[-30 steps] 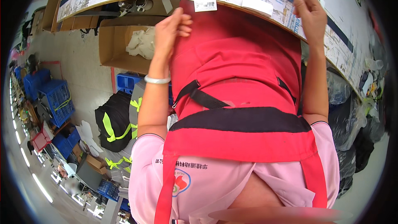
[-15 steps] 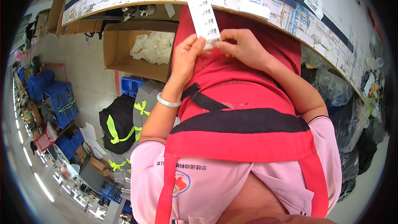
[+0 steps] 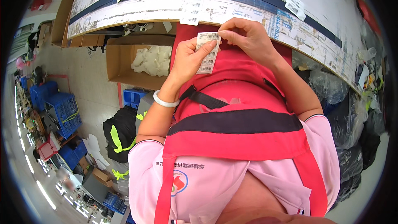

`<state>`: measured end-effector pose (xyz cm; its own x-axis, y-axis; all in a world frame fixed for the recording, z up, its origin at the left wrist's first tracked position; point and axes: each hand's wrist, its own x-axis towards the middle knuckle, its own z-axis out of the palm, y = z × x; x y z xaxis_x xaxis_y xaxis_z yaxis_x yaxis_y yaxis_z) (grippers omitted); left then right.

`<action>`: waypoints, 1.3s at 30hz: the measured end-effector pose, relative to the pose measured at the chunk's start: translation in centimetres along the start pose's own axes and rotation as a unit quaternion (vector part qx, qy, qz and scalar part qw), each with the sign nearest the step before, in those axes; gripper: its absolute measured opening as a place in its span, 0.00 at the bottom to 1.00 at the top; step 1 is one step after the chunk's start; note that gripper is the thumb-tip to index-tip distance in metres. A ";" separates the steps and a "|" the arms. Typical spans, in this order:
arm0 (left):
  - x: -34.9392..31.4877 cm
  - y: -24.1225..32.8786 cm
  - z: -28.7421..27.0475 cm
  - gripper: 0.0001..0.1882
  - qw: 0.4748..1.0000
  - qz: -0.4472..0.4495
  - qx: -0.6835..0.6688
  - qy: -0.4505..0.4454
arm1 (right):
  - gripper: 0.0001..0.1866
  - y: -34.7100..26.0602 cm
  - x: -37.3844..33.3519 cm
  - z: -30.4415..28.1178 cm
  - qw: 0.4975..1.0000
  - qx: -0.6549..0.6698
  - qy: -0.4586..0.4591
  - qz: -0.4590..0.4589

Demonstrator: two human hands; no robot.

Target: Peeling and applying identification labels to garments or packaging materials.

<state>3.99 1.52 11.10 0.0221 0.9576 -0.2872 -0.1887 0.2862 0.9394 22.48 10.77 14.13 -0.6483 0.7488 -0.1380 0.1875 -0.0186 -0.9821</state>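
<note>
A short white strip of barcode labels (image 3: pixel 207 63) is in my left hand (image 3: pixel 188 60), whose thumb presses on its face. The strip lies over the front of the red apron (image 3: pixel 232 95). Beside its top corner is my right hand (image 3: pixel 248 41), thumb and forefinger pinched together at the strip's edge. Whether a single label sits between those fingertips is too small to tell. Just beyond the hands, a second barcode strip (image 3: pixel 194 2) rests on the worktable (image 3: pixel 240 4) and reaches its near edge.
Under the table at left stands an open cardboard box (image 3: pixel 137 76) with crumpled white material inside. Blue crates (image 3: pixel 64 112) and a black bundle with a yellow-green tie (image 3: pixel 120 130) are on the floor at left. Plastic-wrapped bags (image 3: pixel 344 120) crowd the right side. White papers (image 3: pixel 292 4) lie on the table.
Half a second ago both hands held the lower end of a long strip reaching onto the table. Now a separate strip is in my left hand, with another lying on the table.
</note>
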 end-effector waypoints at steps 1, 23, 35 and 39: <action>0.2 0.5 0.6 0.10 1.000 0.015 0.006 0.008 | 0.07 -0.1 0.0 -0.3 1.000 -0.009 -0.018 -0.016; 2.8 1.8 2.5 0.09 0.996 0.017 -0.086 -0.012 | 0.09 3.0 -0.9 -2.0 0.932 0.297 -0.130 0.160; 3.8 0.1 1.6 0.06 0.999 -0.004 -0.036 0.020 | 0.09 2.0 -0.9 -1.0 0.979 0.161 0.053 0.109; 4.0 -0.3 1.5 0.06 0.998 0.055 -0.006 -0.019 | 0.08 2.8 -0.7 -1.2 0.978 0.155 0.064 0.121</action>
<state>5.57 5.28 9.95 0.0379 0.9839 -0.1746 -0.2043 0.1787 0.9625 24.32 10.97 11.62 -0.5113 0.7736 -0.3743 0.0785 -0.3916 -0.9168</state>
